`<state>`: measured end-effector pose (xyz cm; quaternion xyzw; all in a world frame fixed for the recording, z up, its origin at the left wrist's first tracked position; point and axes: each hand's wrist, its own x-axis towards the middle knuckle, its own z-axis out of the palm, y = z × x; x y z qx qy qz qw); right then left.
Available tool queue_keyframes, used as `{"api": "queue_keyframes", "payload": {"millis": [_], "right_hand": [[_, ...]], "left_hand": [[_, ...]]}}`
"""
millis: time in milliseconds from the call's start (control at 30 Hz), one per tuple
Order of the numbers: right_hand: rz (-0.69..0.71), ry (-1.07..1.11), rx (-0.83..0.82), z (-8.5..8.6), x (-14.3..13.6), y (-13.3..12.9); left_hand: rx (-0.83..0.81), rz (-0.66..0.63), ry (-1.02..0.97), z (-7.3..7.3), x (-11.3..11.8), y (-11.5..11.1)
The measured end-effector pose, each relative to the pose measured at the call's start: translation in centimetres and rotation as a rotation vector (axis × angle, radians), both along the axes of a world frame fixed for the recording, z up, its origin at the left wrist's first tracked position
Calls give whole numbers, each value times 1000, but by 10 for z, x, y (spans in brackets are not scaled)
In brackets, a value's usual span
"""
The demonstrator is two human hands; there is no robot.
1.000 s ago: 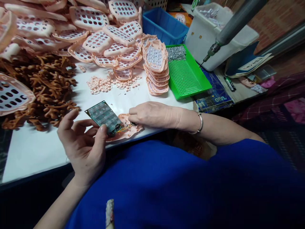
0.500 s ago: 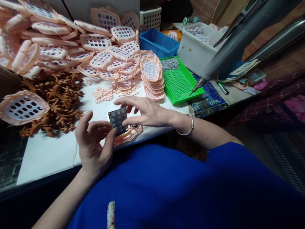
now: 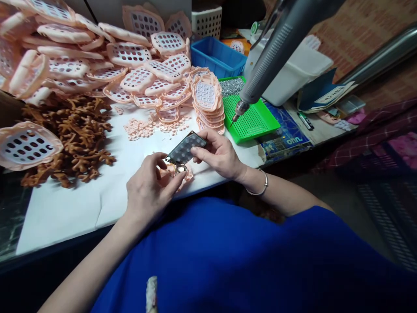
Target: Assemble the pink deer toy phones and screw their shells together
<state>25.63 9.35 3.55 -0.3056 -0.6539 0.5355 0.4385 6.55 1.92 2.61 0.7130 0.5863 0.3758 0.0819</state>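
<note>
My right hand (image 3: 223, 156) pinches the right end of a thin dark circuit board (image 3: 185, 148) that has rows of faint round spots and light corners. The board is tilted above the white tabletop (image 3: 130, 158). Just below its left end, my left hand (image 3: 148, 184) is closed, its thumb on a small round metal part (image 3: 181, 169). What its other fingers touch is partly hidden. Beneath the hands lies a pink plastic piece (image 3: 188, 179), mostly covered.
A grey power screwdriver (image 3: 270, 61) hangs with its bit over a green tray (image 3: 257, 119) of screws. Pink perforated covers (image 3: 133, 54) pile up at the back, with a stack (image 3: 206, 95) beside the tray. Brown plastic parts (image 3: 74, 139) heap at left; a blue bin (image 3: 216, 58) stands behind.
The circuit board has passed from my left hand to my right and turned. My left hand has moved right to the round metal part. The screwdriver has swung left.
</note>
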Motion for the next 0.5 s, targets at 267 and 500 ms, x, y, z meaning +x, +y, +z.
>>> {"api": "queue_keyframes", "payload": {"millis": [267, 500], "right_hand": [[-14, 2, -48, -10, 23, -4], [-6, -102, -67, -16, 37, -7]], "left_hand": [[90, -170, 27, 3, -2, 1], [270, -250, 353, 5, -4, 0]]}}
